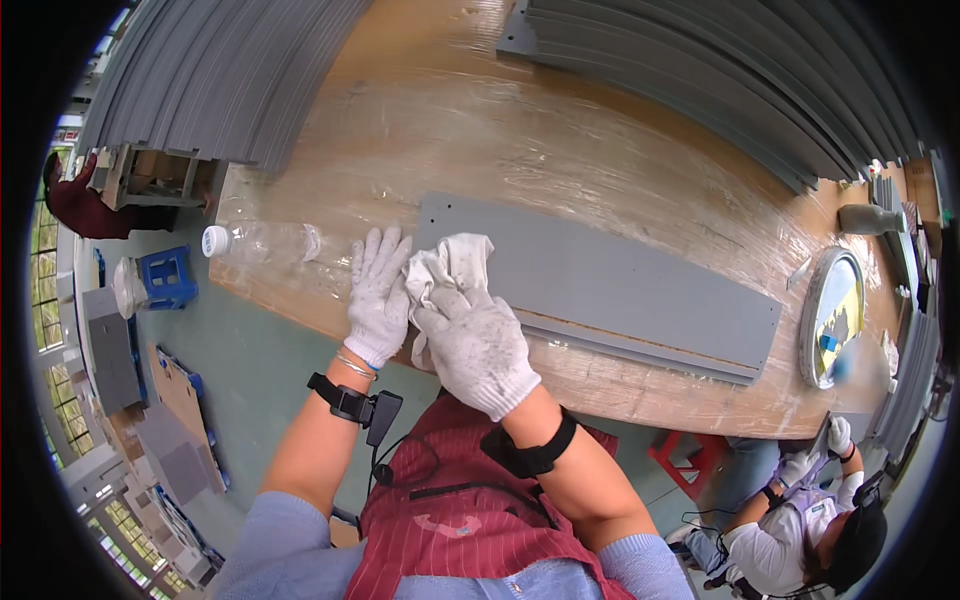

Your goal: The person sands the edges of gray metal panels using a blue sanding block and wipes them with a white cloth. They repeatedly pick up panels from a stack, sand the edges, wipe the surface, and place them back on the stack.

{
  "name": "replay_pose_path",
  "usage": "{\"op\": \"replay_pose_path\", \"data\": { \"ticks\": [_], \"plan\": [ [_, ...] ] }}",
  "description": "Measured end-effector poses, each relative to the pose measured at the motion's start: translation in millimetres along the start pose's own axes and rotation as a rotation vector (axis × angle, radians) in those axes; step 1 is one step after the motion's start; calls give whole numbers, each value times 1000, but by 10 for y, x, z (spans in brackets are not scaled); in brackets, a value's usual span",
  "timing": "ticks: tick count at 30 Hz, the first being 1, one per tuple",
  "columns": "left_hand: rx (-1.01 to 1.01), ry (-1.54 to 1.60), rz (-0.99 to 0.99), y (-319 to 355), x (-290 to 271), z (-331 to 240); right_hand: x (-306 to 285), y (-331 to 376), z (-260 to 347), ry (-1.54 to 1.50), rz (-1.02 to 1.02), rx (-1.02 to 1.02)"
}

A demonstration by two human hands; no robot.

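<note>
A long grey metal panel [620, 280] lies flat on the plastic-wrapped wooden table [480, 140]. My right hand [478, 345], in a dirty white glove, grips a crumpled white rag [448, 265] and presses it on the panel's left end. My left hand [378, 295], also gloved, rests flat with fingers spread on the table just left of the panel's edge, touching the rag's side.
A clear plastic bottle [262, 242] lies on its side left of my hands. Stacks of grey panels [720, 70] fill the far right and another stack [220, 70] the far left. A round tin [830, 315] sits at the right. A seated person [800, 520] works at lower right.
</note>
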State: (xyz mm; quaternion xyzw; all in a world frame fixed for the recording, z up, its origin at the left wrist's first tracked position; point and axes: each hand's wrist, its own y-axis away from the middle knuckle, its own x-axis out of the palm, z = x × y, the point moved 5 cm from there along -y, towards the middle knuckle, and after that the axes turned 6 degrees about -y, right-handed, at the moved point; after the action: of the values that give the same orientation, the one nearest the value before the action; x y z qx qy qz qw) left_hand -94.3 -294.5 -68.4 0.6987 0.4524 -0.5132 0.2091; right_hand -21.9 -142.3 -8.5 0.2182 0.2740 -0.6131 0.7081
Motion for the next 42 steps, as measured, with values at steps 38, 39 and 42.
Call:
{"op": "replay_pose_path", "data": {
  "ticks": [38,39,42],
  "plan": [
    [5,140,237,164,86,213,-290,-321,-138,5,-442,223],
    [27,25,158,72,59,105,-484,-167,-265,87,-434,272],
    [71,-180,2,-50,59,-53,-933,527,-792,276,-569,392]
  ]
}}
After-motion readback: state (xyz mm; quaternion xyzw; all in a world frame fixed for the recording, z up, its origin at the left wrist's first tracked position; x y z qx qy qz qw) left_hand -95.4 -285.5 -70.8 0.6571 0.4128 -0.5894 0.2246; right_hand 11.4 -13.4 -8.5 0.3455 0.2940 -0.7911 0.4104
